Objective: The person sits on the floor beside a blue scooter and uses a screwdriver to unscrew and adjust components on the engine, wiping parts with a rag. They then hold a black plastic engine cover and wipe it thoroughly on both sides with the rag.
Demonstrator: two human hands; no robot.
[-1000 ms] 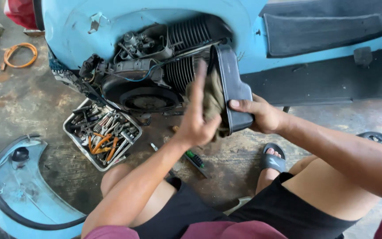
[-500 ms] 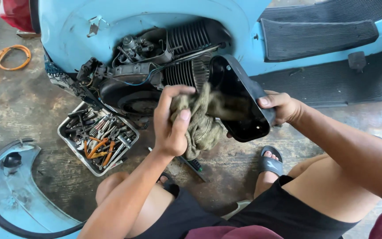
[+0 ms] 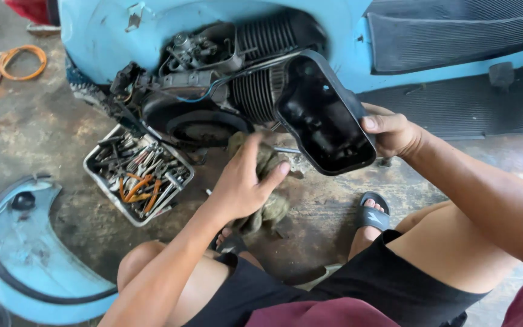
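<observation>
Nearest the camera, along the bottom of the frame, the person squats on the concrete floor (image 3: 43,127) in black shorts, knees spread, one foot in a dark sandal (image 3: 371,213) right of centre.

Just above the knees, at the middle of the frame, the left hand (image 3: 243,181) has its fingers clenched around a grimy olive rag (image 3: 266,203); the cloth bunches under the palm and hangs down toward the floor, apart from the cover held beside it.

Right of it and a little higher, the right hand (image 3: 394,134) grasps a black plastic cover (image 3: 328,118) by its right edge, thumb on the rim and the other fingers hidden behind it. The cover is tilted with its hollow inner side facing the camera, and it is held up in the air just in front of the engine.

At lower left a pale blue side panel (image 3: 19,254) with a dark rubber edge lies on the floor. Between it and the engine sits a metal tray (image 3: 137,175) packed with wrenches and orange-handled tools.

Beyond the hands, the exposed engine (image 3: 213,79) shows its ribbed cylinder fins and cables, set in the body of a light blue scooter (image 3: 104,36) that fills the top of the frame, with a black ribbed floor mat (image 3: 449,33) at upper right. Far at upper left an orange coil of cord (image 3: 20,62) rests on the floor.
</observation>
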